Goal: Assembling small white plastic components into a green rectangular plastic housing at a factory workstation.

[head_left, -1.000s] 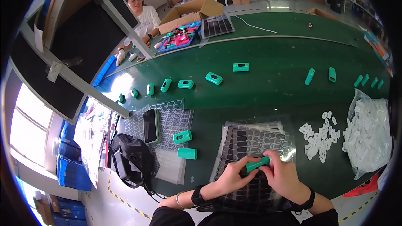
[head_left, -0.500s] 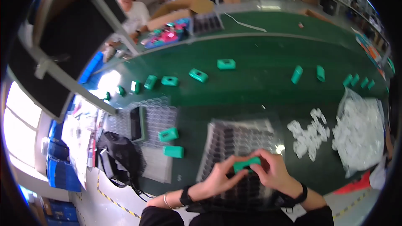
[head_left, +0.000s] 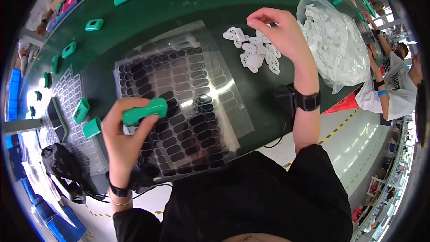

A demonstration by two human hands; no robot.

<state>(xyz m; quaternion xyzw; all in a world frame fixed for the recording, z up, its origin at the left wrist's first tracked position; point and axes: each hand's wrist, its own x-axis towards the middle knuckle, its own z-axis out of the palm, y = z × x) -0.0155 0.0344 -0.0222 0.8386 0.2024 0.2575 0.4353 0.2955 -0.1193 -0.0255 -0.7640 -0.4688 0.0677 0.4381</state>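
My left hand [head_left: 123, 127] grips a rounded green plastic casing [head_left: 154, 107] between thumb and fingers, over the left part of a sheet of dark oval pieces [head_left: 172, 130]. My right hand [head_left: 284, 33] is raised above a loose pile of small white plastic parts [head_left: 255, 56]. Its fingers are curled and the thumb is drawn in to them; whatever they hold, if anything, is hidden. Two more green casings, one open-ended [head_left: 81, 110] and one beside it [head_left: 92, 127], lie left of my left hand.
A clear bag [head_left: 336, 40] full of white parts stands at the right. Several green casings [head_left: 94, 25] form a line along the far side. At left are clear patterned sheets [head_left: 71, 94], a phone-like device [head_left: 57, 118] and a black mesh pouch [head_left: 62, 163]. Other people [head_left: 394, 80] are at right.
My hands have parted: the left keeps the green casing and has moved left, while the right has let go and moved up and right to the white parts. The view has turned.
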